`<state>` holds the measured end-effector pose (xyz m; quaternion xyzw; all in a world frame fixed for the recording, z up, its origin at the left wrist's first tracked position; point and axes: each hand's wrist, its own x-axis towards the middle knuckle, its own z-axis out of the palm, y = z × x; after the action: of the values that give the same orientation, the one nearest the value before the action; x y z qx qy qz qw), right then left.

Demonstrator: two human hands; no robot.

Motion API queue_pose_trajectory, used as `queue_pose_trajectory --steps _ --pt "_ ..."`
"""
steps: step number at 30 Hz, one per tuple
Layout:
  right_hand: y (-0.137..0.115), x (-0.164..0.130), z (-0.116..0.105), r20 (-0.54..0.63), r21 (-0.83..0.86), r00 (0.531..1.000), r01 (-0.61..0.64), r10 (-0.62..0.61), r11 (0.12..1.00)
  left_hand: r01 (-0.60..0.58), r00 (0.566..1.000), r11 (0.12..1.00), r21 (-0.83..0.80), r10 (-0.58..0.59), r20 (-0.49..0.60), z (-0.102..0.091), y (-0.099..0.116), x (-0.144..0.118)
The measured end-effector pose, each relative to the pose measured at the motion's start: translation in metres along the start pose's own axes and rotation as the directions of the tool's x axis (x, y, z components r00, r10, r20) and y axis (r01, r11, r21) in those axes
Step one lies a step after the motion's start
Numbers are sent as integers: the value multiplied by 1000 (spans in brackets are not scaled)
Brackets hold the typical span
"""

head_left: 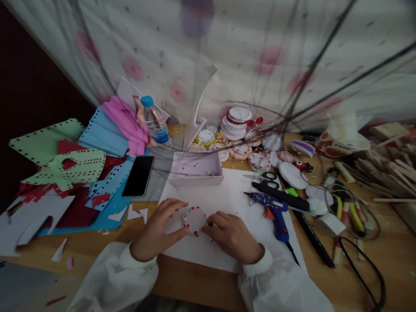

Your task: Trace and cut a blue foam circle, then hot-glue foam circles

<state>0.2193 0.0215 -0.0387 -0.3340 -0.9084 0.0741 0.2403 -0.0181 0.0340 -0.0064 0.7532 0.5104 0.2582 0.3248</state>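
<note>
A small round white disc (pixel 196 220), ringed with red and pale dots, lies on the white paper sheet (pixel 234 190) between my hands. My left hand (pixel 159 227) is open at its left, thumb and forefinger spread, with the thumb tip at the disc's edge. At the right edge, my right hand (pixel 232 234) has its fingers pinched together; what they hold, if anything, is too small to make out. Behind the disc stands a shallow pale box (pixel 196 180) with a few small red bits inside.
Right of my hands lie a blue glue gun (pixel 276 212), black scissors (pixel 268 178) and a black marker (pixel 313 238). Several decorated discs (pixel 238 123) are stacked behind the box. Leftward are a phone (pixel 138 176), a water bottle (pixel 156 123) and coloured sheets (pixel 104 132).
</note>
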Motion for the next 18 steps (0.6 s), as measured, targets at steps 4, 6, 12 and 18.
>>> queue_pose_trajectory --steps 4,6,12,18 --pt "0 0 1 6 -2 1000 21 -21 1000 -115 985 992 54 106 137 0 -11 6" --pt "0 0 1 7 -15 1000 19 -19 1000 -132 982 989 63 121 146 1 -13 9" --pt "0 0 1 10 -37 1000 20 -20 999 -143 982 987 69 133 136 5 -11 13" --pt "-1 0 0 -1 -30 1000 16 -16 999 -149 987 987 56 145 62 12 -10 11"
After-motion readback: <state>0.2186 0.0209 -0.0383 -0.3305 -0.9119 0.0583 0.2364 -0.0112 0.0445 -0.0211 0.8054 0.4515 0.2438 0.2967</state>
